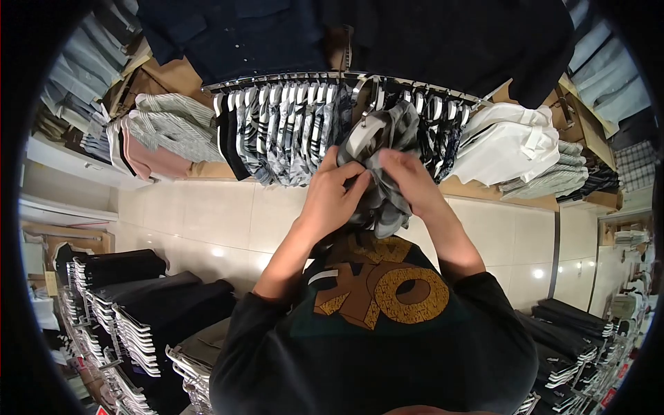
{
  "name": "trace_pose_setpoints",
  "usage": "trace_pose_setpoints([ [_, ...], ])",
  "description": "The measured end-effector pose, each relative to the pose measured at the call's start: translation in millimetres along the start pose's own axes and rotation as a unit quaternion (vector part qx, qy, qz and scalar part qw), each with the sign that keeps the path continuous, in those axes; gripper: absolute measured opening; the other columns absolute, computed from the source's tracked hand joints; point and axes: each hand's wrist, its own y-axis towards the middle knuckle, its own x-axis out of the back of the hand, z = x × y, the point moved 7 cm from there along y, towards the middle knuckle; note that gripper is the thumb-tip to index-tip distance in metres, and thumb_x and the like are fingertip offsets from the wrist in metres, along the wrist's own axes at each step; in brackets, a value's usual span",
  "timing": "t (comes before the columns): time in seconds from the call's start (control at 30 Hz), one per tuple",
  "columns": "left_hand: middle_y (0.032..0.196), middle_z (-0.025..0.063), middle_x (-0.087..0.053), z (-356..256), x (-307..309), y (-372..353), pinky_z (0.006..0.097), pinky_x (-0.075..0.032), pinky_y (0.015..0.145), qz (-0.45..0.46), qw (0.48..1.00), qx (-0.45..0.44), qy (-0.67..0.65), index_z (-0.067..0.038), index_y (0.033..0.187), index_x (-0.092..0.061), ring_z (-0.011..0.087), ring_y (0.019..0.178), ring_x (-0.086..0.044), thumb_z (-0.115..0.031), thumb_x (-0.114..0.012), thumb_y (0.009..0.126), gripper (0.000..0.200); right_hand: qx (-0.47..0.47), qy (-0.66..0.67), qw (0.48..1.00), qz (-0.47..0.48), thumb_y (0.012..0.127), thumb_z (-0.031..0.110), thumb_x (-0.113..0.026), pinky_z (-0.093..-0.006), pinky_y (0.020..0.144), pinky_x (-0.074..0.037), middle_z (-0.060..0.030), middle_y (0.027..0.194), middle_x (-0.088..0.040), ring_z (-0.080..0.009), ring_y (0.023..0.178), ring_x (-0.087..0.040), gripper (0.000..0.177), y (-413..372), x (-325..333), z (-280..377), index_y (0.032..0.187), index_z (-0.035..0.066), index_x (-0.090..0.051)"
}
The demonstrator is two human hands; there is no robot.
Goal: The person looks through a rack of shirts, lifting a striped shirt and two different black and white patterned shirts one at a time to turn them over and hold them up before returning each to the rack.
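A grey patterned garment (387, 138) hangs on a hanger just in front of a metal rail (277, 79) packed with striped and patterned shirts (290, 135). My left hand (333, 197) grips the bunched lower cloth of that garment. My right hand (409, 181) pinches the same cloth from the right side, fingers closed on it. Both hands meet at the garment's lower part, close to my chest. My black sweater with a gold print (377, 287) fills the bottom of the view.
Folded striped shirts (173, 124) lie on a shelf at the left, folded white shirts (512, 142) at the right. Dark jackets (360, 31) hang above the rail. Racks of dark trousers (145, 297) stand at the lower left and lower right over a pale tiled floor (207, 221).
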Motion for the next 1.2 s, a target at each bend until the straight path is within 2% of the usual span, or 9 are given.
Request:
trace_pose_setpoints([
  [0.13,0.104,0.0274,-0.058,-13,11,18,0.0464,-0.052,0.072,0.014,1.000,0.013,0.011,-0.001,0.092,-0.073,0.0428,0.081,-0.063,-0.016,-0.075,0.093,0.015,0.242,-0.299,0.911,0.151,0.096,0.034,-0.076,-0.0266,0.092,-0.050,-0.0078,0.115,-0.068,-0.0095,0.103,-0.063,0.057,-18,-33,34,0.135,-0.003,-0.056],
  [0.27,0.105,0.0244,-0.059,-19,24,32,0.0452,-0.052,0.072,0.000,1.000,-0.005,-0.013,0.001,0.090,-0.073,0.0429,0.084,-0.063,-0.014,-0.076,0.092,0.016,0.038,-0.263,0.954,0.137,0.095,0.024,-0.075,-0.0267,0.074,-0.051,-0.0030,0.092,-0.072,-0.0083,0.081,-0.061,0.036,6,-7,0,0.119,-0.003,-0.068],
  [0.47,0.103,0.0134,-0.062,7,70,40,0.0338,-0.047,0.084,-0.031,0.995,0.008,-0.097,0.005,0.085,-0.070,0.0245,0.092,-0.059,-0.007,-0.076,0.091,0.015,0.063,-0.149,0.982,0.101,0.094,0.016,-0.076,-0.0262,0.069,-0.049,-0.0021,0.088,-0.073,-0.0060,0.077,-0.059,0.020,-11,3,13,0.100,-0.002,-0.071],
  [0.57,0.099,0.0090,-0.061,23,98,37,0.0312,-0.043,0.084,-0.063,0.990,0.053,-0.117,0.004,0.082,-0.066,0.0185,0.092,-0.055,-0.011,-0.075,0.095,0.023,-0.046,-0.505,0.843,0.180,0.092,0.021,-0.077,-0.0328,0.069,-0.051,-0.0190,0.074,-0.061,-0.0169,0.078,-0.067,0.032,-6,34,-37,0.098,-0.010,-0.069],
  [0.73,0.091,-0.0042,-0.060,61,128,16,0.0242,-0.039,0.077,-0.123,0.982,0.064,-0.126,0.003,0.084,-0.067,0.0064,0.085,-0.049,-0.012,-0.074,0.099,0.022,0.078,-0.260,0.962,0.030,0.095,0.020,-0.074,-0.0304,0.073,-0.053,-0.0160,0.084,-0.070,-0.0124,0.085,-0.068,0.030,8,107,-48,0.104,-0.009,-0.071],
  [0.8,0.114,0.0100,-0.065,72,111,0,0.0316,-0.046,0.095,-0.040,0.965,0.222,-0.138,0.001,0.094,-0.075,0.0187,0.107,-0.060,-0.013,-0.080,0.092,0.015,0.070,-0.074,0.993,-0.059,0.096,0.019,-0.073,-0.0288,0.074,-0.054,-0.0138,0.088,-0.073,-0.0108,0.086,-0.067,0.028,2,112,-28,0.106,-0.007,-0.072],
  [0.93,0.120,0.0146,-0.061,6,59,16,0.0397,-0.049,0.102,0.014,0.998,0.064,0.025,-0.013,0.127,-0.076,0.0319,0.117,-0.061,-0.019,-0.094,0.069,0.060,0.189,-0.254,0.944,0.088,0.096,0.020,-0.074,-0.0296,0.071,-0.053,-0.0111,0.088,-0.073,-0.0103,0.079,-0.066,0.024,7,27,47,0.107,-0.002,-0.072],
  [1.03,0.118,0.0184,-0.061,-9,23,24,0.0437,-0.051,0.098,0.044,0.997,0.052,0.037,-0.008,0.122,-0.077,0.0364,0.111,-0.064,-0.019,-0.090,0.074,0.051,0.213,-0.426,0.848,0.233,0.091,0.015,-0.076,-0.0325,0.065,-0.050,-0.0139,0.086,-0.071,-0.0144,0.072,-0.065,0.026,12,-32,69,0.109,-0.002,-0.071],
  [1.2,0.113,0.0198,-0.070,29,25,41,0.0353,-0.053,0.092,0.027,0.996,0.060,-0.062,0.002,0.108,-0.076,0.0309,0.102,-0.069,-0.002,-0.070,0.092,0.018,0.243,-0.441,0.863,0.043,0.084,0.021,-0.081,-0.0379,0.066,-0.048,-0.0179,0.077,-0.066,-0.0292,0.069,-0.063,0.030,9,-8,85,0.094,-0.003,-0.064],
])
